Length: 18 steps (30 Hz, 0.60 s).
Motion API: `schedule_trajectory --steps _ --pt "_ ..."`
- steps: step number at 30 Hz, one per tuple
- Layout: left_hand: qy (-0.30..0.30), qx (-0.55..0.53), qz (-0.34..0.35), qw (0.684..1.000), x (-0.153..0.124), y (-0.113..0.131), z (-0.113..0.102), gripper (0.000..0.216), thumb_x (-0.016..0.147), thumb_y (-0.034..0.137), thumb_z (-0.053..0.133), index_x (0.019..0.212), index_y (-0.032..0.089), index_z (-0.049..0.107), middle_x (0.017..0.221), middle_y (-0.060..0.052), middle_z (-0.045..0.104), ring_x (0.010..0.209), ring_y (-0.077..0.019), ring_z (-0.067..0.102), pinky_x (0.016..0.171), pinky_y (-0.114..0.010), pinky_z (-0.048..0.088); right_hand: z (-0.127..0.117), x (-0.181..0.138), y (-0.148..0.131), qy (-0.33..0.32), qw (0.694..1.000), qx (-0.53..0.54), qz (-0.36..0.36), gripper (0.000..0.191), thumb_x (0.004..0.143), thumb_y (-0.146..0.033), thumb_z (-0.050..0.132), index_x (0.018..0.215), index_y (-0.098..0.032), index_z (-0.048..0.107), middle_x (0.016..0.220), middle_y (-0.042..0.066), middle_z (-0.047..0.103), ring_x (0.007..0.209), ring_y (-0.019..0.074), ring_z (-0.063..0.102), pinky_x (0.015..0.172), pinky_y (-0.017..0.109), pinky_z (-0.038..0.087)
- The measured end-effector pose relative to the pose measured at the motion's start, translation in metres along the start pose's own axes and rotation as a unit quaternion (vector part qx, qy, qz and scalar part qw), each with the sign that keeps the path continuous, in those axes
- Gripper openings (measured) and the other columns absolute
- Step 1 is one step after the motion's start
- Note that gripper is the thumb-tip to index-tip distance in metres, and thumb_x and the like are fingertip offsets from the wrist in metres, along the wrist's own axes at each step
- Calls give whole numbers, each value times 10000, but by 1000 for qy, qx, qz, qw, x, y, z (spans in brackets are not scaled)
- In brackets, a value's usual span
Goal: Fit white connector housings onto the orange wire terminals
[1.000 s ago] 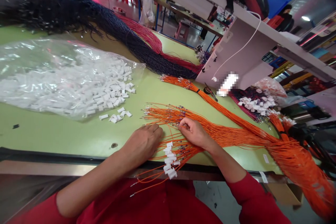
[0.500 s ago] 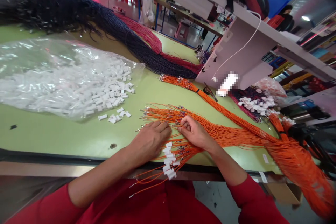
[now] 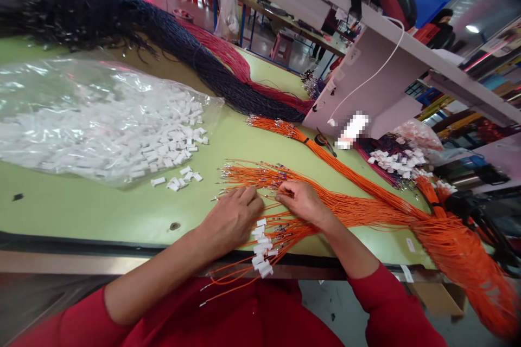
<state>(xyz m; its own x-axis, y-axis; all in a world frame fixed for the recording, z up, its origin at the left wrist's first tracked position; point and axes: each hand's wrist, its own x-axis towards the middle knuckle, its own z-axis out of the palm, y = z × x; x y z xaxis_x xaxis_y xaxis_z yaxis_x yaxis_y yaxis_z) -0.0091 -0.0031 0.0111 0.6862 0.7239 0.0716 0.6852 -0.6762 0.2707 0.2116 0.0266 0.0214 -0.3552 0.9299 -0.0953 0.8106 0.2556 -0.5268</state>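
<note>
As we look down over the table [image 3: 89, 214], the loose orange wires [image 3: 345, 206] lie beneath and between our two hands, fanning out from the right toward the middle. Our left hand [image 3: 232, 217] rests palm down at the left side of the fan, its fingers together and bent over some of the strands; what sits under them is hidden, so we cannot tell whether it grips anything. Our right hand [image 3: 304, 203] lies over the middle of the fan, turned toward the left one, with thumb and forefinger brought close in a narrow pinch; we cannot tell whether a wire is caught between those tips. The two hands are near each other but apart, with a few orange strands crossing the gap.

Just below that gap, on our side, we see a cluster of white connectors [image 3: 262, 246] on orange wires, and a few loops reach over the table's front edge. Beyond the fingers, more metal-tipped ends spread out. Up and left of our left hand, a few loose white pieces [image 3: 179, 179] lie just beside a clear bag [image 3: 44, 78] of similar ones. A second orange bundle [image 3: 329, 158], bound with a black band, runs behind the fan.
</note>
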Motion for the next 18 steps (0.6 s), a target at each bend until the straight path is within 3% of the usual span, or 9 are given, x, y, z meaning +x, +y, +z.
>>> schedule_trajectory --steps 4,10,14,18 --pt "2 -28 26 999 -7 -2 -6 158 858 86 553 929 173 665 1050 -111 627 959 -275 540 856 -420 460 0 -4 3 -24 998 -27 -44 133 913 -186 615 795 -188 553 815 12 593 754 162 517 689 263 362" --pt "38 -36 26 998 -6 -3 1 190 945 120 467 985 159 649 1013 -108 642 922 -266 540 840 -418 453 -1 -13 5 37 995 74 -47 127 980 -248 472 862 -207 488 793 -10 532 711 149 487 678 263 385" --pt "53 -5 4 999 -1 0 5 208 933 123 477 1065 148 635 978 -113 632 905 -280 555 822 -427 457 5 -8 7 30 992 123 -4 164 904 -333 645 882 -204 546 710 -46 523 619 124 459 594 238 350" --pt "41 14 -9 999 2 1 4 189 947 139 462 993 153 644 947 -114 613 870 -278 561 799 -426 458 12 0 6 58 995 77 -1 100 876 -230 679 802 -186 627 746 -17 608 667 131 511 639 246 367"
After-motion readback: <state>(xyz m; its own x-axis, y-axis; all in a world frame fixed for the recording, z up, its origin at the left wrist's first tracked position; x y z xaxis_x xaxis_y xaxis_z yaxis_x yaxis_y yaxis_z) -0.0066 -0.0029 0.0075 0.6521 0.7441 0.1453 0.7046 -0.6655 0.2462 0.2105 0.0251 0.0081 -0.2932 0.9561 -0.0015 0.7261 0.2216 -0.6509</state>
